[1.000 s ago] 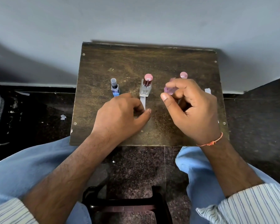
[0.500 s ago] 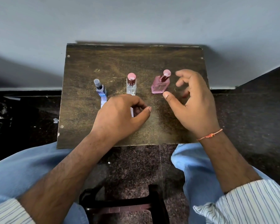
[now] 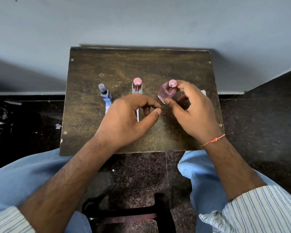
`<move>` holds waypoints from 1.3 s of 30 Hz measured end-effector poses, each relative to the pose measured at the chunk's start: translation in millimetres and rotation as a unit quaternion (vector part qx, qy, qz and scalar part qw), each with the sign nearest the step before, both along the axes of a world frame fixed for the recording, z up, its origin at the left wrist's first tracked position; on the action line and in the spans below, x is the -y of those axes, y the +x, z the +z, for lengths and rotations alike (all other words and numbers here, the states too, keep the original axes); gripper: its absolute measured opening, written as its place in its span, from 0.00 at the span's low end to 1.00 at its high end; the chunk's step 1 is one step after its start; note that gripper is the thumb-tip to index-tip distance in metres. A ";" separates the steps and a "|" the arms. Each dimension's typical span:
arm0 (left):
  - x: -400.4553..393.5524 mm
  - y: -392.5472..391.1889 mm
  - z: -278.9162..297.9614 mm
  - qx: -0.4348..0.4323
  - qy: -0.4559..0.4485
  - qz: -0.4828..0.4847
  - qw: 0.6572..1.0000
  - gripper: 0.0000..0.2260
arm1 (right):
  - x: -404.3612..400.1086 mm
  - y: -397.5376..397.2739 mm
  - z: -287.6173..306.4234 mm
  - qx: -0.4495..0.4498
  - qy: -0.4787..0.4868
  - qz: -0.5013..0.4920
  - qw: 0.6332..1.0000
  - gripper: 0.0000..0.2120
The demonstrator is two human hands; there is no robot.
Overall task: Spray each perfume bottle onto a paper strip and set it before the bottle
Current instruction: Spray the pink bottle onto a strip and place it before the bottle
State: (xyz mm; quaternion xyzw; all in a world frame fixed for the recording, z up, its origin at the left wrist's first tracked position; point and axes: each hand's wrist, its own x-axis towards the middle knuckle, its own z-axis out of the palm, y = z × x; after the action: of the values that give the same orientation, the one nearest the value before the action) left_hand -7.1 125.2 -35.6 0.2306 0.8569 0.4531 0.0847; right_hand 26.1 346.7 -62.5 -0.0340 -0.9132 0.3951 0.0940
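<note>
A small brown worktop (image 3: 94, 68) stands against a grey wall (image 3: 141, 19). Three perfume bottles stand in a row on it. The blue bottle (image 3: 106, 95) is on the left, with a grey cap. A paper strip (image 3: 107, 107) lies just in front of it. The clear bottle (image 3: 137, 86) with a dark pink cap is in the middle, and another paper strip (image 3: 137, 116) lies in front of it, partly hidden by the left hand (image 3: 124, 120).

The left hand rests over the worktop with its fingers (image 3: 147, 111) curled in loosely. I cannot tell if they hold anything.

The right hand (image 3: 194, 113) holds the pink bottle (image 3: 166, 93), which leans to the left. The thumb touches its bottom corner and a fingertip touches its round pink cap.

A bit of white paper (image 3: 203, 92) peeks out behind the right hand.
</note>
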 end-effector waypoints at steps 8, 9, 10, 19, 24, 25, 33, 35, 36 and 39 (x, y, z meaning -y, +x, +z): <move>3.1 -0.5 -2.5 -0.003 0.016 0.016 1.000 0.05 | 3.0 -1.0 -2.2 0.011 -0.023 0.000 1.000 0.15; 3.2 -0.5 -1.7 0.009 0.030 0.021 0.999 0.06 | 2.9 -0.5 -2.1 0.011 -0.027 0.003 1.000 0.15; 3.4 -0.5 -0.9 0.022 0.046 0.026 0.998 0.08 | 3.0 0.0 -2.0 0.014 -0.028 0.008 0.999 0.14; 4.1 -3.2 0.8 -0.003 0.063 0.019 0.998 0.16 | 6.3 5.0 5.1 0.019 -0.022 0.108 0.994 0.15; 5.0 -3.7 0.1 -0.020 0.057 0.013 0.998 0.14 | 6.1 6.4 5.6 0.001 0.005 0.144 0.990 0.16; 5.0 -3.9 0.8 -0.020 0.054 0.010 0.998 0.12 | 5.9 6.2 5.6 -0.002 0.006 0.144 0.990 0.17; 4.1 -4.1 5.5 -0.013 0.110 0.033 0.993 0.10 | 4.9 6.2 4.4 -0.013 0.029 0.128 0.991 0.16; 5.5 -4.5 5.6 -0.011 0.119 0.032 0.992 0.09 | 2.9 4.7 3.7 -0.020 0.035 0.115 0.993 0.16; 6.3 -4.8 5.6 -0.011 0.121 0.029 0.992 0.08 | 2.2 4.0 3.5 -0.024 0.034 0.106 0.993 0.15; 9.7 -4.2 3.0 -0.017 0.110 0.004 0.994 0.08 | 1.2 1.8 3.2 -0.034 0.017 0.078 0.996 0.15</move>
State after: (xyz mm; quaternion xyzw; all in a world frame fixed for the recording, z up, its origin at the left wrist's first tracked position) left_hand -11.2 115.6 -32.6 0.2426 0.8043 0.5408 0.0420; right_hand 27.9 345.4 -59.3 0.0522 -0.9159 0.3866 0.0950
